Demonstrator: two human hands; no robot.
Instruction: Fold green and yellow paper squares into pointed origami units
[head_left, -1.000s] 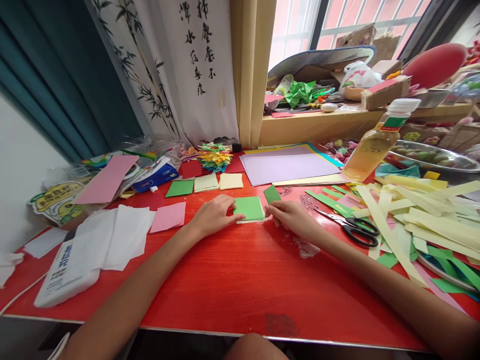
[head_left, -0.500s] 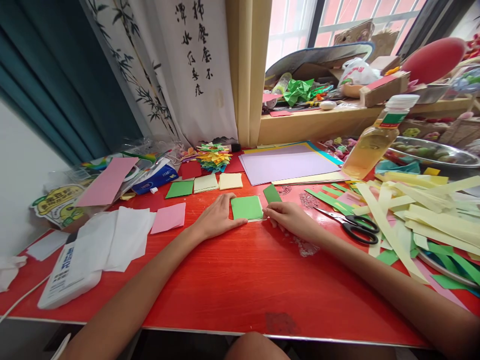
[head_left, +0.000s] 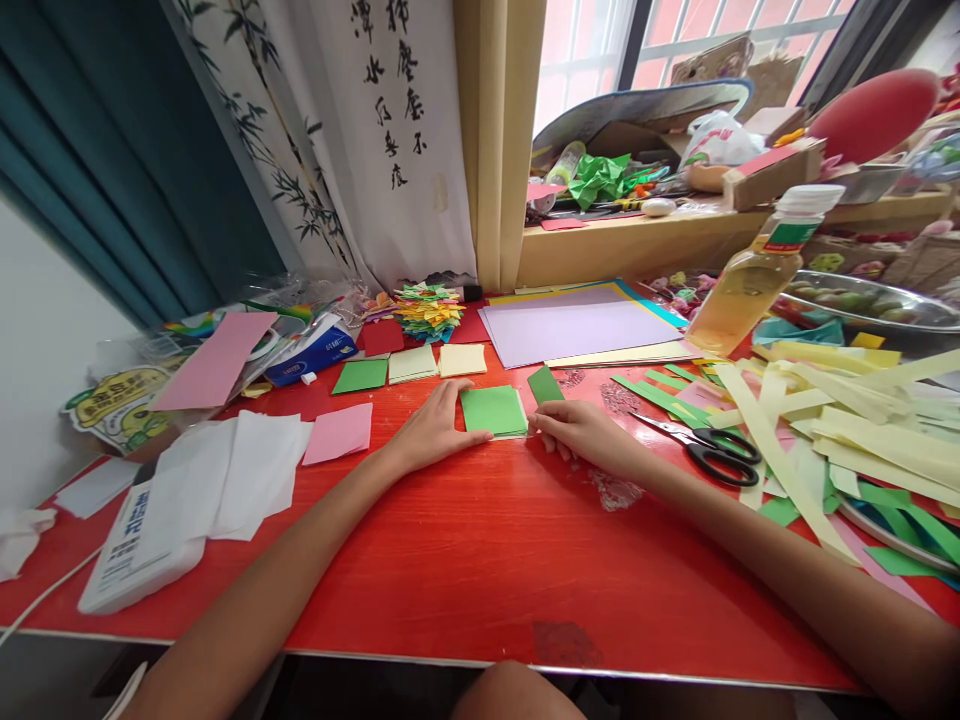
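Partly, the right hand [head_left: 583,432] covers a green strip [head_left: 545,385] — grip unclear; left hand [head_left: 431,430], spread, meets green-topped stack [head_left: 495,411].

Near middle of worktop [head_left: 465,580] passable, forearms [head_left: 300,560] either side. Right: scissors [head_left: 709,437], then heaped paper strips [head_left: 885,462] block; bottle [head_left: 739,290] farther back. Left: white pack [head_left: 142,540] obstructs. Gap between green stack [head_left: 493,410] and cream squares [head_left: 462,360] probably tight.

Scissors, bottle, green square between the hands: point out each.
Scissors [head_left: 695,441]: head view, where blades meet handles.
Bottle [head_left: 745,288]: head view, middle of the body.
Green square [head_left: 493,410]: head view, middle of its top face.
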